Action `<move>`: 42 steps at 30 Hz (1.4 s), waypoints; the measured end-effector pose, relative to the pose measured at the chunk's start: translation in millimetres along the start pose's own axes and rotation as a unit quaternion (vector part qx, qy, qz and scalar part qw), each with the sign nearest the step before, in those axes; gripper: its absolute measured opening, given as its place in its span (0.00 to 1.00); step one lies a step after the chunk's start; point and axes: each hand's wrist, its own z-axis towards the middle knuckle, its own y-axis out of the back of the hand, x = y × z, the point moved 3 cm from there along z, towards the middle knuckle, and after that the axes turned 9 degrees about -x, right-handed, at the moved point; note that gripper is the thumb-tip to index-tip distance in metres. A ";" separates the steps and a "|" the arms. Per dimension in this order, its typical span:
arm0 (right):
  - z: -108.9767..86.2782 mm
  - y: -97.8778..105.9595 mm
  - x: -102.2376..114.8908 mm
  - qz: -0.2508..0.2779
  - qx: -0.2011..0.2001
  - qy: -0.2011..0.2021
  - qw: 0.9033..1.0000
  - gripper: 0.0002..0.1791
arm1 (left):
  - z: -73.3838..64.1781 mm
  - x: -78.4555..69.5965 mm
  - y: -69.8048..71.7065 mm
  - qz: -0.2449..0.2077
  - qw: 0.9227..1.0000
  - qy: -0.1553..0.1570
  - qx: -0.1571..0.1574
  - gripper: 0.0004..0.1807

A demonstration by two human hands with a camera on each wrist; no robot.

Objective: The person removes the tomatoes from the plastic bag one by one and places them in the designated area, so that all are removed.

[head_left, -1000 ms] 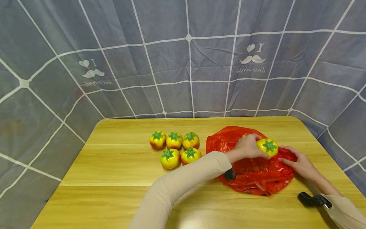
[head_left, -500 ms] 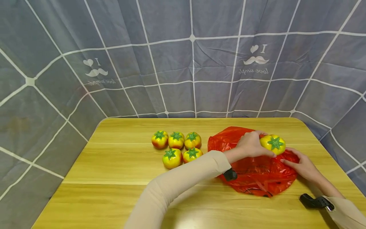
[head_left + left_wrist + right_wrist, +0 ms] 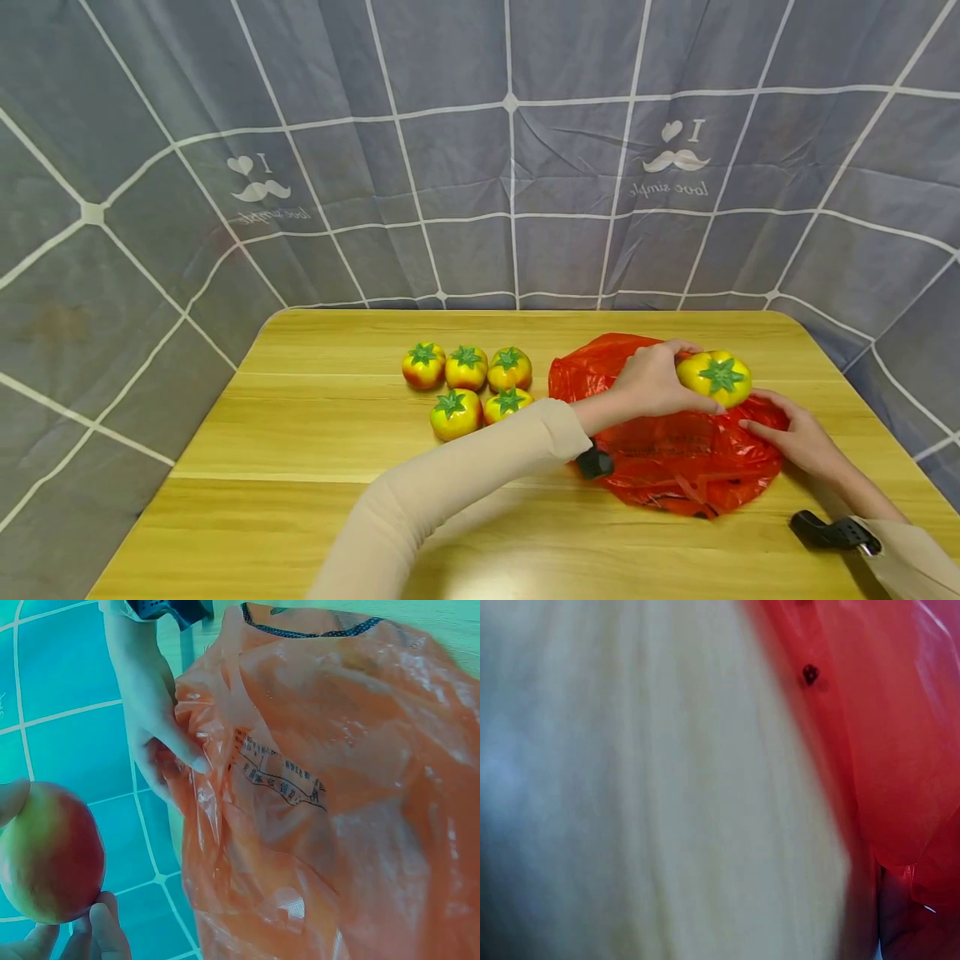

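My left hand [image 3: 656, 382] reaches across to the right and grips a yellow-and-red tomato [image 3: 715, 377] with a green star-shaped leaf top. It holds the tomato above the far right part of a red plastic bag [image 3: 675, 450]. In the left wrist view the same tomato [image 3: 52, 851] sits between thumb and fingers, apart from the bag. My right hand [image 3: 802, 437] holds the bag's right edge, thumb on the near side of the plastic. The left wrist view shows this hand [image 3: 150, 712] at the gathered edge; its other fingers are partly hidden.
Left of the bag stand several more tomatoes [image 3: 467, 368] in two rows, the nearer row partly behind my left sleeve [image 3: 450, 475]. They rest on a wooden table [image 3: 300, 433]. A grey checked curtain [image 3: 450, 167] hangs behind the table's back edge.
My left hand has shifted the tomato slightly right and upward over the bag, then it stays nearly still. The right hand keeps its hold on the bag. The head view has turned slightly left.
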 end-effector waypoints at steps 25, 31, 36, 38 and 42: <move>-2.0 -0.8 3.0 0.048 0.006 0.007 0.999 0.24 | -38.2 17.6 28.3 -0.091 0.996 0.001 -0.008 0.38; -2.4 0.0 2.6 0.048 0.006 0.006 0.999 0.24 | -44.6 24.1 34.7 -0.102 0.995 -0.002 -0.012 0.37; -2.5 -0.7 1.7 0.065 0.009 0.010 0.998 0.23 | -50.8 30.7 39.2 -0.114 0.993 0.009 -0.019 0.37; -2.4 -0.7 1.4 0.070 0.009 0.012 0.997 0.22 | -53.5 33.6 41.0 -0.122 0.992 0.012 -0.023 0.37; -2.1 -0.3 0.7 0.069 0.008 0.014 0.997 0.23 | -58.7 39.2 46.0 -0.129 0.991 0.016 -0.032 0.38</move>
